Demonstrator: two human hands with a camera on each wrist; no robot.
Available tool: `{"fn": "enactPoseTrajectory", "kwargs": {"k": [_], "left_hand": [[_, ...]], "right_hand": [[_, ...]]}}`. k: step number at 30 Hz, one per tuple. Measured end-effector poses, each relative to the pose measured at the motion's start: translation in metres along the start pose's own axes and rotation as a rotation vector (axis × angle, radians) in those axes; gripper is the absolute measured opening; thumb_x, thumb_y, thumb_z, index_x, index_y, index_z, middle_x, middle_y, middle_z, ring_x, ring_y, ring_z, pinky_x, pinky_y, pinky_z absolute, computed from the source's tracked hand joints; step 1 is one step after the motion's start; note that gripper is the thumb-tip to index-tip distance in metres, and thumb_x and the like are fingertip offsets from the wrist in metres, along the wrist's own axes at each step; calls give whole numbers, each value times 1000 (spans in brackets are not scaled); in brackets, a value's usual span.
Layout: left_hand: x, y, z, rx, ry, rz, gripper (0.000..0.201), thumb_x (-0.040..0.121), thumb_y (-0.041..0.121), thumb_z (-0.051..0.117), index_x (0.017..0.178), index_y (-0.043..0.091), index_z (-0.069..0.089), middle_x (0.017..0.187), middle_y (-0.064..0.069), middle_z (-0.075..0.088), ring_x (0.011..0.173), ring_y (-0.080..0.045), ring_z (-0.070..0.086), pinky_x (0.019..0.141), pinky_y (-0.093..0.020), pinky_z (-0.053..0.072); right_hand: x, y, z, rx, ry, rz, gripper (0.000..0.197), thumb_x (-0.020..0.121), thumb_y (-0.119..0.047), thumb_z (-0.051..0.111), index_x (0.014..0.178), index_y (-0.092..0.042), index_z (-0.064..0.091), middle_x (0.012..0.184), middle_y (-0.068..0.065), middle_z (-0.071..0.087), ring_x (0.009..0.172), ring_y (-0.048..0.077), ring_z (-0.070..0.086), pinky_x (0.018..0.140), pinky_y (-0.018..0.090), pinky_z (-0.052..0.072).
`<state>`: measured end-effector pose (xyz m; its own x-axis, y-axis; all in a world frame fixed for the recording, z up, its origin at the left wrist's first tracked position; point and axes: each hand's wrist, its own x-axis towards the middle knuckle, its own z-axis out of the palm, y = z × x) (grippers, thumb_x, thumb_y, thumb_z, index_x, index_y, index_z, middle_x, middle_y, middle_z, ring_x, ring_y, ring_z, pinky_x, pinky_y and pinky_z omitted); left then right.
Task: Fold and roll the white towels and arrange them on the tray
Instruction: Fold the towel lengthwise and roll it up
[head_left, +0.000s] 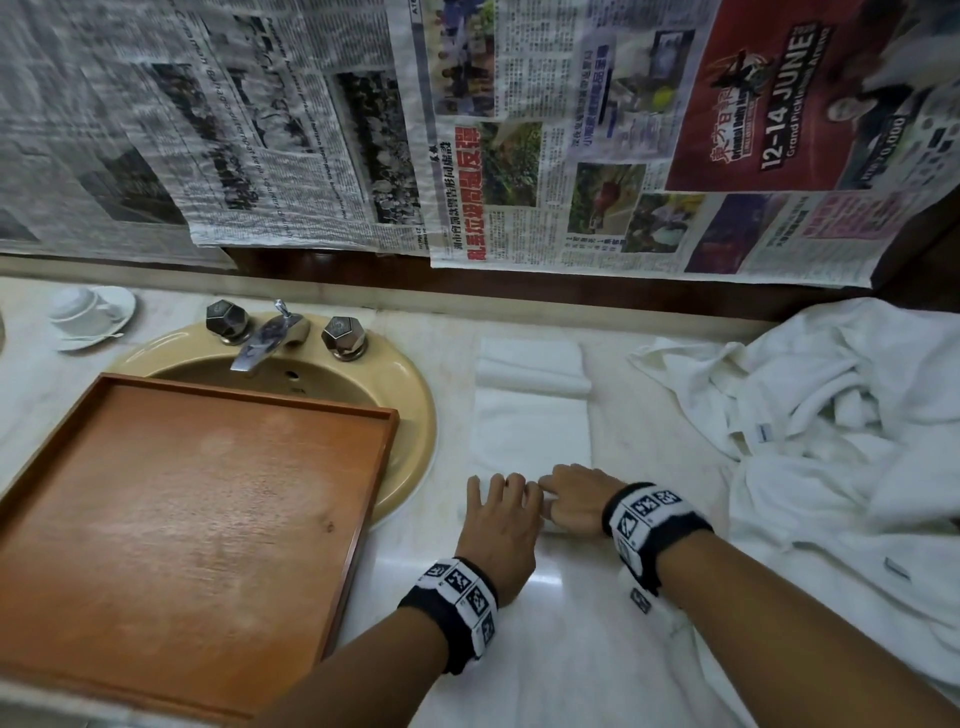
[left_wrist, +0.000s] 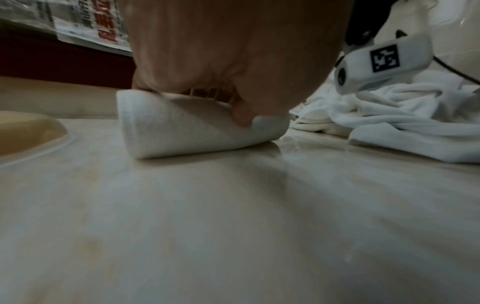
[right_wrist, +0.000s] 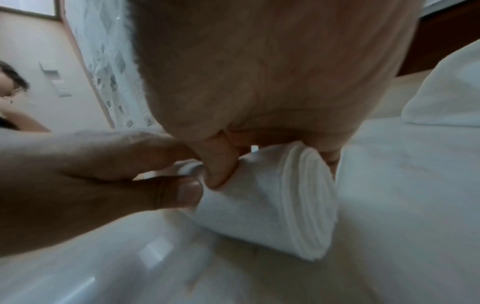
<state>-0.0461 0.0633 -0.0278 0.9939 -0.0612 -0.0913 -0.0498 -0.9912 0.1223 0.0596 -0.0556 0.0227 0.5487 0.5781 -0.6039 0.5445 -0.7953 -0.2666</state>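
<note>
A white towel (head_left: 532, 436) lies as a folded strip on the marble counter, its near end wound into a roll (left_wrist: 187, 131) (right_wrist: 280, 201). My left hand (head_left: 498, 512) lies over the roll's left part, fingers curled on top and thumb pressed into its front. My right hand (head_left: 571, 496) grips the right part, fingers curled over it and thumb dug into the cloth. The roll's spiral end shows in the right wrist view. The far end of the strip is folded back on itself. The wooden tray (head_left: 363, 509) sits over the sink at the left, nothing on it.
A heap of loose white towels (head_left: 841, 415) fills the counter at the right. A beige sink (head_left: 410, 384) with a chrome tap (head_left: 262, 340) lies under the tray's far edge. A white cup and saucer (head_left: 88, 314) stand at the far left. Newspaper (head_left: 467, 130) covers the wall behind.
</note>
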Motion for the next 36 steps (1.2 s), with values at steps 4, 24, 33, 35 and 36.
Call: {"fn": "enactPoseTrajectory", "kwargs": {"k": [4, 24, 33, 35, 36], "left_hand": [[13, -7, -8, -48, -108, -2, 42, 85, 12, 50, 127, 16, 45, 118, -4, 47, 108, -29, 43, 109, -51, 27], [-19, -14, -1, 9, 47, 89, 33, 88, 22, 50, 120, 14, 47, 114, -11, 49, 103, -33, 46, 100, -56, 36], [-36, -13, -10, -17, -100, 151, 28, 86, 14, 49, 114, 15, 50, 109, -4, 51, 98, -28, 47, 89, -45, 33], [-28, -15, -13, -12, -107, 135, 21, 93, 19, 44, 113, 17, 51, 109, -3, 52, 100, -28, 48, 88, -43, 32], [-23, -16, -13, 7, -109, 133, 20, 97, 22, 41, 112, 17, 52, 109, -4, 53, 100, -28, 49, 86, -43, 32]], "right_hand": [[10, 6, 0, 204, 7, 41, 22, 96, -30, 50, 102, -10, 58, 109, 7, 61, 100, 23, 58, 83, 32, 45], [-24, 21, 55, 83, 252, -86, 47, 100, -45, 47, 141, -23, 48, 127, 1, 52, 115, 24, 49, 99, 40, 41], [-35, 1, 43, 168, 21, -19, 34, 99, -39, 47, 123, -18, 56, 117, 2, 50, 114, 23, 47, 98, 43, 42], [-38, -1, 58, 141, 256, 14, 35, 99, -39, 48, 128, -19, 54, 123, 3, 45, 117, 23, 41, 99, 41, 41], [-42, -2, 68, 123, 424, 14, 35, 98, -38, 52, 127, -17, 56, 123, 4, 47, 114, 24, 44, 97, 40, 43]]}}
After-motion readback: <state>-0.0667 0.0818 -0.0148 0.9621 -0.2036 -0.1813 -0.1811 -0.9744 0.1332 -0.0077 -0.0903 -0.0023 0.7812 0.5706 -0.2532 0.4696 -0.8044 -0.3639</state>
